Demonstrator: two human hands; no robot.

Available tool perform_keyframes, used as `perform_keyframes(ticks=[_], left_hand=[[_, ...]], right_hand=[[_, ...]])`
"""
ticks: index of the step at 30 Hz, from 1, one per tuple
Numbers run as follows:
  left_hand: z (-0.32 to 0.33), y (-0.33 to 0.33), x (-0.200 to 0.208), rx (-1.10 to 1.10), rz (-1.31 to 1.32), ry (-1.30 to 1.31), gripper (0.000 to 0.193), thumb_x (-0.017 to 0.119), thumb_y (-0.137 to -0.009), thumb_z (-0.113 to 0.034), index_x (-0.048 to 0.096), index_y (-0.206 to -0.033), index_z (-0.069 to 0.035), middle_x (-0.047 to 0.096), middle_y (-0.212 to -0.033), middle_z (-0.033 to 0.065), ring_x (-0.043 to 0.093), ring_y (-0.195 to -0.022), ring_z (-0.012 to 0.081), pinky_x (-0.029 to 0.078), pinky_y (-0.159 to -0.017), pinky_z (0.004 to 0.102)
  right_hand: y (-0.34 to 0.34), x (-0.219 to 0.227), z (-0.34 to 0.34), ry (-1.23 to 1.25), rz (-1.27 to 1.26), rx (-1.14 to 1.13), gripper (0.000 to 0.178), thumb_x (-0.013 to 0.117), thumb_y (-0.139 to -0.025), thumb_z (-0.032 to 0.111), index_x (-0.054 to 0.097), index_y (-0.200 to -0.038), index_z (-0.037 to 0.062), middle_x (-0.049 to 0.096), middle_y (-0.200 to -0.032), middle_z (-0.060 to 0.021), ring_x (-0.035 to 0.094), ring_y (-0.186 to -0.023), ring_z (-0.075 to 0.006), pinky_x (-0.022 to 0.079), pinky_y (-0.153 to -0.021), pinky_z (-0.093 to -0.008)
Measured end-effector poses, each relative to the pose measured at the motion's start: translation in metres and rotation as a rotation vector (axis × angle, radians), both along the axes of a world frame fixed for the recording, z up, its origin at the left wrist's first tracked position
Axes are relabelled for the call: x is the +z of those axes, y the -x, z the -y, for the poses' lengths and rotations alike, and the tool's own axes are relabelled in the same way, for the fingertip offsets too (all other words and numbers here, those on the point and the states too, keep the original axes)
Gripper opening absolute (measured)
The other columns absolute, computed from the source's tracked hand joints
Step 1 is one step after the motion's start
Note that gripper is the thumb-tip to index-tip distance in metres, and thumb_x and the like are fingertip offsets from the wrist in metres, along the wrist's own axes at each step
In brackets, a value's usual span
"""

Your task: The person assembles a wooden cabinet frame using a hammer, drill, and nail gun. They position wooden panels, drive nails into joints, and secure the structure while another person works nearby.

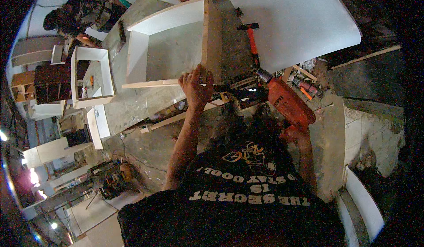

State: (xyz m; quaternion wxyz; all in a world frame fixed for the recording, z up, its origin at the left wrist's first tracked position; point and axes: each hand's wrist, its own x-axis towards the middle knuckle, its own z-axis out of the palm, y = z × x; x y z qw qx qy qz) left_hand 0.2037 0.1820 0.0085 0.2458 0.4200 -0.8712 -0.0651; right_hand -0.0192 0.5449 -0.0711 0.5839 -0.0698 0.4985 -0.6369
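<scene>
My left hand (196, 85) rests on the near corner of a white open box frame (138, 57) that lies on the concrete floor, fingers curled over its wooden edge. In my right hand (295, 131) I grip an orange power drill (287, 101); its chuck points up and left toward the frame's right side board (213, 35). A hammer with an orange handle (251, 39) lies on the floor just beyond the drill. My dark shirt with pale lettering fills the lower middle.
A large white panel (300, 17) lies to the right of the frame. A smaller white box frame (104, 77) sits at left, with another person (84, 13) crouched beyond it. Wood offcuts and tools (304, 81) litter the floor near the drill.
</scene>
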Motion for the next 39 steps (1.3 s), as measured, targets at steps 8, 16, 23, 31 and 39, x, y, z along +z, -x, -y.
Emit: perform_keyframes(ticks=[8, 16, 23, 31, 39], left_hand=[[0.005, -0.004, 0.01, -0.025, 0.099, -0.082, 0.044, 0.073, -0.082, -0.03, 0.066, -0.118, -0.006, 0.071, -0.096, 0.0074, 0.064, -0.092, 0.0302, 0.039, -0.094, 0.0462], [0.003, -0.02, 0.03, -0.235, 0.109, -0.106, 0.066, 0.082, -0.075, -0.033, 0.057, -0.131, -0.009, 0.069, -0.109, 0.0071, 0.063, -0.104, 0.0308, 0.037, -0.102, 0.049], [0.044, -0.022, 0.056, -0.503, 0.289, -0.33, 0.054, 0.078, -0.08, -0.031, 0.059, -0.127, -0.012, 0.073, -0.092, 0.0106, 0.068, -0.087, 0.0359, 0.053, -0.081, 0.0466], [0.059, -0.03, 0.045, -0.588, 0.413, -0.188, 0.053, 0.074, -0.086, -0.04, 0.062, -0.126, -0.009, 0.071, -0.096, 0.0128, 0.067, -0.089, 0.0346, 0.054, -0.079, 0.0455], [0.067, -0.036, 0.033, -0.631, 0.416, -0.191, 0.064, 0.07, -0.087, -0.036, 0.048, -0.14, -0.009, 0.069, -0.096, 0.0157, 0.066, -0.087, 0.0363, 0.054, -0.078, 0.0474]], right_hand=[[-0.005, 0.0, 0.009, 0.104, 0.066, 0.038, 0.077, 0.08, -0.071, 0.008, 0.046, -0.139, 0.0025, 0.068, -0.099, -0.0142, 0.066, -0.07, -0.0198, 0.058, -0.059, -0.0323], [-0.009, 0.036, 0.048, 0.211, -0.003, 0.286, 0.066, 0.08, -0.073, 0.01, 0.054, -0.133, 0.0046, 0.068, -0.113, -0.015, 0.067, -0.083, -0.0157, 0.054, -0.061, -0.0266], [-0.065, 0.042, 0.082, 0.139, -0.589, 0.269, 0.053, 0.078, -0.076, 0.011, 0.058, -0.125, 0.0036, 0.068, -0.103, -0.0065, 0.065, -0.083, -0.0141, 0.055, -0.071, -0.0319], [-0.134, 0.022, 0.118, -0.022, -0.894, -0.164, 0.047, 0.076, -0.08, 0.013, 0.059, -0.123, 0.003, 0.067, -0.106, -0.0071, 0.065, -0.095, -0.0203, 0.052, -0.084, -0.0353], [-0.155, 0.061, 0.204, -0.043, -0.945, -0.166, 0.069, 0.074, -0.075, 0.016, 0.049, -0.137, 0.0, 0.065, -0.12, -0.0154, 0.065, -0.108, -0.0274, 0.049, -0.097, -0.0385]])
